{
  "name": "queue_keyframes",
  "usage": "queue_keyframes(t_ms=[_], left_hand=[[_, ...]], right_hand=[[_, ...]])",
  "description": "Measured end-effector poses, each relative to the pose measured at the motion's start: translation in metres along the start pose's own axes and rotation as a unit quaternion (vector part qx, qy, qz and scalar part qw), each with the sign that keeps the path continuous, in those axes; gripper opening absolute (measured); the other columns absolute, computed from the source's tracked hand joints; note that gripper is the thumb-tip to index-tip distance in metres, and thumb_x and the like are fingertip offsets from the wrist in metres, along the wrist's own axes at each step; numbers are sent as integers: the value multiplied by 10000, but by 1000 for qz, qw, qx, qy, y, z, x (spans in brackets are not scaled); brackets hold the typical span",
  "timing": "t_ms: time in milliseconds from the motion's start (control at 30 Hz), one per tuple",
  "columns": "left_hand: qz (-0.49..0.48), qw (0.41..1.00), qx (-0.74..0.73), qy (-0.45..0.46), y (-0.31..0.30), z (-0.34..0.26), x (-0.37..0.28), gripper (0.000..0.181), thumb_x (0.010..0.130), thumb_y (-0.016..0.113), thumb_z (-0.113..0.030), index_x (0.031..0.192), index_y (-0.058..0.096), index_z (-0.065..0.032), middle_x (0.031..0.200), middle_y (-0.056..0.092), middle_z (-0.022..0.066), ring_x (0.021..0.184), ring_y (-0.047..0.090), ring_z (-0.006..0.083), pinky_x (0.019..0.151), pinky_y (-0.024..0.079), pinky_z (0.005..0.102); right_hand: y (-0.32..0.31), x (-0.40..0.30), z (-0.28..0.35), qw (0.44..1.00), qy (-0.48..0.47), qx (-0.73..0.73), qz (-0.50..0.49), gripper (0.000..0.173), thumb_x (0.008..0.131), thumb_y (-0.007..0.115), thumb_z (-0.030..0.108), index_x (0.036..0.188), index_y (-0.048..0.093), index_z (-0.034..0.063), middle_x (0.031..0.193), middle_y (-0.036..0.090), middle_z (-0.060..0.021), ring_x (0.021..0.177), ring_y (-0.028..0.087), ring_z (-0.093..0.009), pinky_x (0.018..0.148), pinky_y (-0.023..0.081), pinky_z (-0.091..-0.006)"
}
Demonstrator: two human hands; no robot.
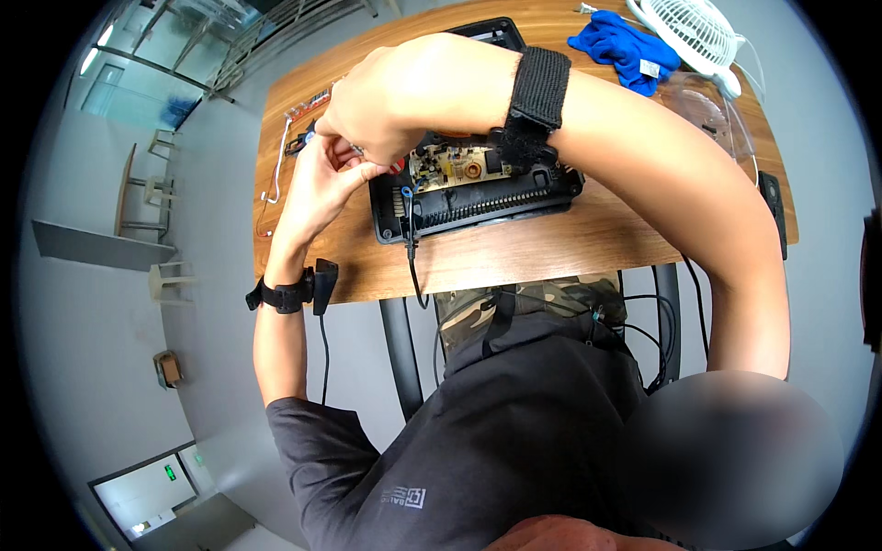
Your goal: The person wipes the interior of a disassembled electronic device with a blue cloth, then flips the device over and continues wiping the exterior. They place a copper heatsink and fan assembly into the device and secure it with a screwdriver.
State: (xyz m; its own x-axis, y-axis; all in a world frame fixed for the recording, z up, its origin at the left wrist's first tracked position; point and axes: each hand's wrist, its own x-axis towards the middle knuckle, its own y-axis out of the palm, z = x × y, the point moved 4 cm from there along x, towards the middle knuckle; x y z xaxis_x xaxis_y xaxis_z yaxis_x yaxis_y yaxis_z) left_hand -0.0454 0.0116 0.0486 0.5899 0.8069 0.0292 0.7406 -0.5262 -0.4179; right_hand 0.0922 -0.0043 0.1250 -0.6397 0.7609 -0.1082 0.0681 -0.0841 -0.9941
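My left hand (322, 180) and my right hand (386, 103) meet at the left end of an open black appliance housing (482, 215). Their fingers are bent together, and whatever lies between them is hidden. Inside the housing sits a circuit board (448, 169) with a copper-wound coil (473, 169), partly covered by my right wrist. A red part (397, 166) shows beside my left thumb. A black power cord (411, 249) hangs over the housing's front wall, with a blue ring terminal (406, 193) by it. Just beyond my left hand is a small dark part (298, 143), mostly covered.
On the wooden table (606, 224), a white wire (278, 169) and a narrow circuit strip (307, 106) lie left. Behind is a black panel (506, 34). A blue cloth (623, 52), white fan (689, 31) and clear plastic container (713, 113) stand right. Cables hang below the front edge.
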Motion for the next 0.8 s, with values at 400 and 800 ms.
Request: queue_keyframes(t_ms=[400, 800], left_hand=[[25, 995, 99, 2, 7, -11, -6, 444, 817, 847, -72, 1208, 653, 10, 1048, 744, 68, 968, 690, 125, 881, 555, 292], [-79, 925, 353, -115, -91, 81, -28, 207, 883, 738, -57, 1085, 746, -10, 929, 764, 106, 843, 717, 171, 810, 570, 325]], right_hand=[[0, 9, 6, 999, 11, 53, -3, 216, 869, 720, 253, 982, 813, 94, 915, 791, -68, 880, 758, -225, 784, 600, -404], [4, -9, -11, 997, -4, 57, -55, 386, 848, 749, 312, 839, 730, -73, 799, 720, -243, 756, 729, -379, 705, 605, -438]])
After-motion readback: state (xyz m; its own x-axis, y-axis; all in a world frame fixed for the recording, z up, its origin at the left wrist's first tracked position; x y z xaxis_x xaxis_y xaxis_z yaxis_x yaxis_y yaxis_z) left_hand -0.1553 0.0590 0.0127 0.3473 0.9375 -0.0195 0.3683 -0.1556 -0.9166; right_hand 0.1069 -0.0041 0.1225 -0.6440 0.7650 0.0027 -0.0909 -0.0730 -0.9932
